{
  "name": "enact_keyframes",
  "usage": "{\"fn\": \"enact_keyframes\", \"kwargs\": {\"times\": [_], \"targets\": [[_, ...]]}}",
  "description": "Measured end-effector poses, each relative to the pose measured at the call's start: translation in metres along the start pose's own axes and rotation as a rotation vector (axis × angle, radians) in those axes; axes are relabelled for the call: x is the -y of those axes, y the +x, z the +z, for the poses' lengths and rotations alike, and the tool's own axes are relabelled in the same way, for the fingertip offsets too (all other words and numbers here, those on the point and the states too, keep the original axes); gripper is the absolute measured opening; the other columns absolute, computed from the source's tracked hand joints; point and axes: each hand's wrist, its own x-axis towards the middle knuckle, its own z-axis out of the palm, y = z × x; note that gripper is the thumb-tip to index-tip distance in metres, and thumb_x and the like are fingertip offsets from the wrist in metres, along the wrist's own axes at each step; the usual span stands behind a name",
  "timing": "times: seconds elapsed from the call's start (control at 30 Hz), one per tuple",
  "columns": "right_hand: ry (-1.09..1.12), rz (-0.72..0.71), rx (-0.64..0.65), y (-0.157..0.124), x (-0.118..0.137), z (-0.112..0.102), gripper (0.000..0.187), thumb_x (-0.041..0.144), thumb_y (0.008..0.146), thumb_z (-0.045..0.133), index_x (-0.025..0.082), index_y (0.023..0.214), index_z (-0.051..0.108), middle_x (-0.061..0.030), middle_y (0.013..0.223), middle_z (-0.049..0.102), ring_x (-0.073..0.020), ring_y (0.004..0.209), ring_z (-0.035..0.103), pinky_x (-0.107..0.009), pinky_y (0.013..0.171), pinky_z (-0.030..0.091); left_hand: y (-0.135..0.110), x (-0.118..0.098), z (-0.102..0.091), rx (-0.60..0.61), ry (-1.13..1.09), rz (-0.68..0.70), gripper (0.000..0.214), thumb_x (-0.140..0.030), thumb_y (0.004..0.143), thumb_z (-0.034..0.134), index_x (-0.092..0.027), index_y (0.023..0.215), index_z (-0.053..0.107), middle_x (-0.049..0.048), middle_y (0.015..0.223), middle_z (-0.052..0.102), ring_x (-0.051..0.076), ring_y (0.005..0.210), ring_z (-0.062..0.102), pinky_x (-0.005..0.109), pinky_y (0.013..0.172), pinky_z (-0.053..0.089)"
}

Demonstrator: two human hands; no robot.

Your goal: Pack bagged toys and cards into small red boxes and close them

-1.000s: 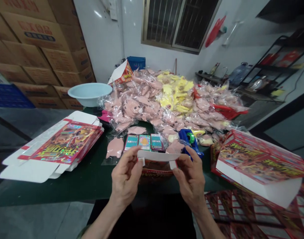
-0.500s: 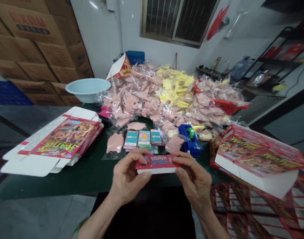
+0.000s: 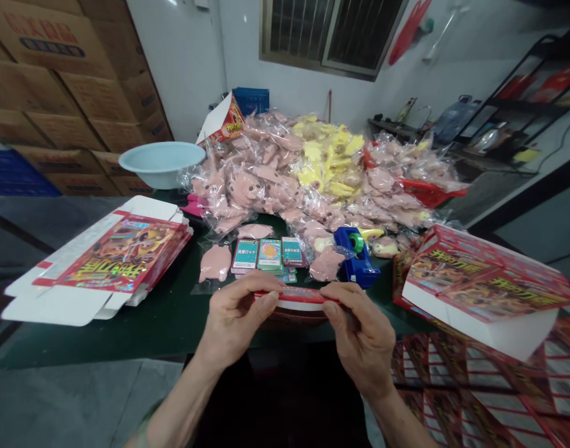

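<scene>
A small red and white card box (image 3: 294, 297) is being pinched between the left hand (image 3: 241, 317) and the right hand (image 3: 362, 336), both closed on it, just above the green desk (image 3: 126, 336). Many bagged pink toys (image 3: 247, 186) are being left in a big heap, with none seen in a box. Flat printed boxes (image 3: 121, 261) are being kept in a stack. A pale blue basin (image 3: 158, 163) is being left with its inside hidden.
</scene>
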Motion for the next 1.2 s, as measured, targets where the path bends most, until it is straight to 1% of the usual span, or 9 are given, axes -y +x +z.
{"fn": "enact_keyframes", "kwargs": {"times": [0.17,0.4,0.67,0.73,0.83,0.9,1.03,1.13,1.2], "targets": [[-0.064,-0.023,0.018,-0.003,0.008,-0.002,0.022,0.005,0.083,0.054,0.019,0.098,0.062,-0.004,0.092,0.06,-0.0111,0.084,0.059,-0.021,0.073,0.049,0.005,0.002,-0.015,0.177,-0.14,-0.081,0.013,-0.017,0.081,0.062,-0.025,0.085,0.072,0.0044,0.094,0.067,0.016,0.085,0.063,0.026,0.071,0.051],[-0.242,-0.217,0.014,-0.03,-0.006,0.006,0.044,0.006,0.084,0.05,0.016,0.127,0.05,-0.0153,0.12,0.053,-0.021,0.11,0.053,-0.035,0.089,0.049,-0.007,0.02,-0.007,0.095,-0.087,0.161,0.017,-0.03,0.082,0.062,-0.022,0.095,0.068,0.0092,0.1,0.066,0.022,0.092,0.063,0.035,0.075,0.052],[-0.179,-0.171,-0.033,-0.025,-0.012,0.01,0.048,0.005,0.083,0.052,0.026,0.126,0.05,-0.0104,0.118,0.054,-0.0193,0.105,0.057,-0.034,0.085,0.052,-0.001,0.021,-0.001,-0.004,0.214,0.38,0.022,-0.009,0.069,0.073,-0.019,0.086,0.065,0.0049,0.094,0.068,0.017,0.084,0.066,0.028,0.07,0.055],[-0.151,-0.076,-0.047,-0.017,-0.023,-0.001,0.041,0.014,0.084,0.054,0.025,0.124,0.051,-0.0106,0.119,0.053,-0.0183,0.096,0.061,-0.032,0.077,0.054,-0.002,0.019,0.004,-0.089,0.314,0.386,0.024,-0.005,0.067,0.073,-0.018,0.087,0.065,0.0047,0.094,0.067,0.016,0.084,0.066,0.025,0.07,0.054],[-0.188,0.288,-0.242,-0.004,-0.06,-0.027,0.038,0.029,0.085,0.051,0.019,0.122,0.05,-0.0098,0.104,0.057,-0.0143,0.071,0.06,-0.029,0.062,0.052,-0.006,0.017,0.011,-0.259,0.469,0.413,0.035,-0.003,0.065,0.073,-0.016,0.096,0.064,0.0052,0.091,0.065,0.015,0.083,0.063,0.027,0.075,0.052],[-0.293,0.512,-0.323,0.006,-0.093,-0.046,0.035,0.033,0.082,0.05,0.013,0.109,0.058,-0.0064,0.083,0.058,-0.0147,0.065,0.055,-0.029,0.061,0.048,-0.007,0.017,0.013,-0.271,0.562,0.437,0.039,-0.004,0.064,0.073,-0.015,0.1,0.062,0.0052,0.09,0.064,0.015,0.081,0.062,0.027,0.076,0.051],[-0.3,0.669,-0.16,0.027,-0.144,-0.072,0.017,0.028,0.07,0.06,0.013,0.075,0.068,-0.0008,0.059,0.056,-0.0149,0.059,0.05,-0.027,0.057,0.041,-0.006,0.022,0.013,-0.229,0.635,0.468,0.046,-0.008,0.065,0.074,-0.015,0.108,0.058,0.0056,0.092,0.064,0.017,0.082,0.062,0.028,0.076,0.051],[-0.229,0.791,0.008,0.042,-0.152,-0.077,0.019,0.026,0.067,0.066,0.014,0.053,0.062,0.0049,0.046,0.049,-0.0103,0.048,0.046,-0.024,0.051,0.035,-0.005,0.025,0.013,-0.232,0.609,0.48,0.05,-0.009,0.066,0.073,-0.018,0.111,0.055,0.0054,0.095,0.064,0.018,0.084,0.062,0.031,0.078,0.051],[-0.195,0.881,0.077,0.05,-0.148,-0.078,0.023,0.025,0.071,0.068,0.013,0.054,0.059,0.0061,0.048,0.05,-0.0084,0.048,0.047,-0.022,0.051,0.037,-0.004,0.027,0.012,-0.219,0.586,0.484,0.049,-0.009,0.066,0.073,-0.018,0.111,0.055,0.0051,0.094,0.064,0.019,0.085,0.061,0.031,0.078,0.051]]}}
